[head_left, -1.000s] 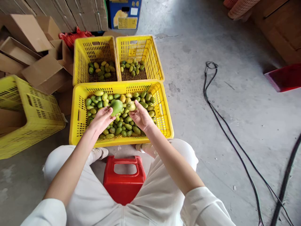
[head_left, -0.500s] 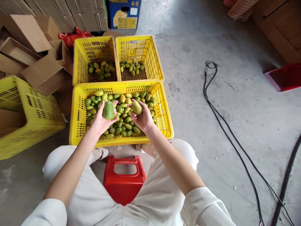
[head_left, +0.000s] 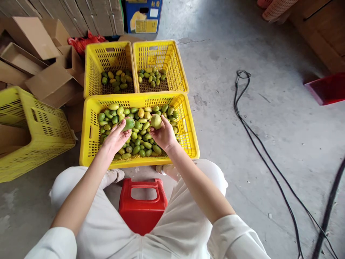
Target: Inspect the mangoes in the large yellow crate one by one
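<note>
Over the front yellow crate [head_left: 194,144], my left hand [head_left: 116,138] is closed around a green mango [head_left: 128,124], turned with its length sideways. My right hand [head_left: 165,135] grips a yellowish-green mango [head_left: 156,122], one rounded end facing up. Beneath both hands, many loose mangoes [head_left: 147,145], green to yellow, fill the bottom of the crate. Two smaller yellow crates stand behind it: the left one [head_left: 88,72] has several mangoes [head_left: 118,80] in it, and the right one [head_left: 180,68] holds another small group [head_left: 152,76].
A red plastic stool [head_left: 142,212] is between my legs. At left stand a yellow-green crate [head_left: 51,133] and a heap of cardboard boxes [head_left: 48,81]. A blue carton [head_left: 144,16] is at the back. A black cable [head_left: 258,144] lies along the concrete floor on the right.
My left hand has turned its green mango from upright to sideways. The mango in my right hand has been rotated so that an end shows. The crates have not moved.
</note>
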Demonstrator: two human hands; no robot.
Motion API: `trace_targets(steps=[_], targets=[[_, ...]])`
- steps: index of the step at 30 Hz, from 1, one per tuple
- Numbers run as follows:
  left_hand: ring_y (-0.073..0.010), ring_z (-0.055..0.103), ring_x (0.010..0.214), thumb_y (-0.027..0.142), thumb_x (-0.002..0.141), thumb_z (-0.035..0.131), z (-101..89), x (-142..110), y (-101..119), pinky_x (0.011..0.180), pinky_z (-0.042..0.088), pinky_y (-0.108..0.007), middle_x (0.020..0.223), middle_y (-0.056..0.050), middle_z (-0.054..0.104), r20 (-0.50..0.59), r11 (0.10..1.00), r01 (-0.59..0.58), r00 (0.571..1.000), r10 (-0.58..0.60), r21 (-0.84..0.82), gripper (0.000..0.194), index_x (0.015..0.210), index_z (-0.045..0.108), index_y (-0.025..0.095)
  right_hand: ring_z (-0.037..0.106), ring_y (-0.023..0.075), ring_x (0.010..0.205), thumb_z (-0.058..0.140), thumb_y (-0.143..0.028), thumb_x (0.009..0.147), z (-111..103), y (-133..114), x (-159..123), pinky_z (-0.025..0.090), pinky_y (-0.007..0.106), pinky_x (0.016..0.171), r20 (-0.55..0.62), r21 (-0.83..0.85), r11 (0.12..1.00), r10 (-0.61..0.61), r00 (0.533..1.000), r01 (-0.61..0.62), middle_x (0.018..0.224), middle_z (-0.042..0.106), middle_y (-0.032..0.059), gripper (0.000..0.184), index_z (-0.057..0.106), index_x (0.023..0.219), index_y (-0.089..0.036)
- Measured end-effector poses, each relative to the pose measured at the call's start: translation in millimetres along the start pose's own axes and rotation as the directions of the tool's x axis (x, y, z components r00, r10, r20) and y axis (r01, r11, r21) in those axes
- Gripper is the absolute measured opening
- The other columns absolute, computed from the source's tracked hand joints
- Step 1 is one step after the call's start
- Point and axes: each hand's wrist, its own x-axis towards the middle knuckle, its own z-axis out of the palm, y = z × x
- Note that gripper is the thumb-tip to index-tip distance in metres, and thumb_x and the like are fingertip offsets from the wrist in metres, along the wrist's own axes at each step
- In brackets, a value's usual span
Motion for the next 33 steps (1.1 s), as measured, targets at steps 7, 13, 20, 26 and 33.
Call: trace_targets(steps=[7, 13, 20, 26, 33], targets=[[-0.0099, 0.066, 0.070, 0.012, 0.077, 0.101, -8.0, 5.4, -4.7, 0.061, 0.048, -0.020, 0.082, -0.001, 0.074, 0.049, 1.000, -0.020, 0.999, 0.019, 0.023, 0.036, 0.086, 0.067, 0.018, 0.054, 0.0143, 0.064, 0.077, -0.038, 0.094, -4.6, -0.5, 3.8, 0.048, 0.022, 0.053, -0.009, 0.010, 0.999, -0.032, 0.999, 0.032, 0.079, 0.068, -0.0012, 0.017, 0.065, 0.095, -0.025], [-0.0129, 0.073, 0.085, 0.015, 0.077, 0.100, -6.6, 0.0, -4.9, 0.075, 0.054, -0.024, 0.097, 0.000, 0.078, 0.083, 0.995, -0.089, 0.993, 0.086, 0.043, 0.042, 0.109, 0.074, 0.023, 0.060, 0.0123, 0.070, 0.076, -0.019, 0.076, -7.3, 1.5, 3.9, 0.049, 0.021, 0.059, -0.034, 0.004, 0.995, -0.099, 0.995, 0.099, 0.084, 0.066, -0.0039, 0.023, 0.064, 0.095, -0.025], [-0.0212, 0.080, 0.096, 0.009, 0.079, 0.078, 5.9, -12.2, 2.8, 0.081, 0.062, -0.031, 0.110, -0.006, 0.083, 0.109, 0.997, -0.040, 0.993, 0.034, 0.061, 0.038, 0.115, 0.074, 0.022, 0.067, 0.0134, 0.072, 0.069, -0.021, 0.084, -3.1, -0.6, -1.7, 0.053, 0.020, 0.058, -0.114, 0.080, 0.997, -0.001, 0.994, 0.011, 0.086, 0.071, -0.0019, 0.012, 0.058, 0.088, -0.025], [-0.0148, 0.070, 0.071, 0.022, 0.085, 0.081, 10.3, -13.7, 6.7, 0.061, 0.056, -0.025, 0.084, 0.000, 0.071, 0.075, 0.998, 0.068, 0.995, -0.069, 0.018, 0.020, 0.102, 0.070, 0.020, 0.056, 0.0085, 0.060, 0.075, -0.021, 0.092, 3.3, -3.1, -4.8, 0.041, 0.013, 0.043, -0.062, 0.090, 0.996, 0.011, 0.998, -0.005, 0.081, 0.067, -0.0029, 0.019, 0.057, 0.086, -0.024], [-0.0021, 0.046, 0.047, 0.014, 0.092, 0.080, 18.9, -19.1, 9.1, 0.037, 0.027, -0.011, 0.075, 0.003, 0.060, 0.037, 0.997, 0.079, 0.996, -0.078, -0.015, 0.025, 0.084, 0.056, 0.020, 0.055, 0.0092, 0.056, 0.078, -0.025, 0.098, 8.2, -4.0, -6.9, 0.046, 0.011, 0.043, -0.109, 0.070, 0.997, 0.027, 0.994, -0.020, 0.068, 0.055, -0.0056, 0.024, 0.056, 0.087, -0.025]])
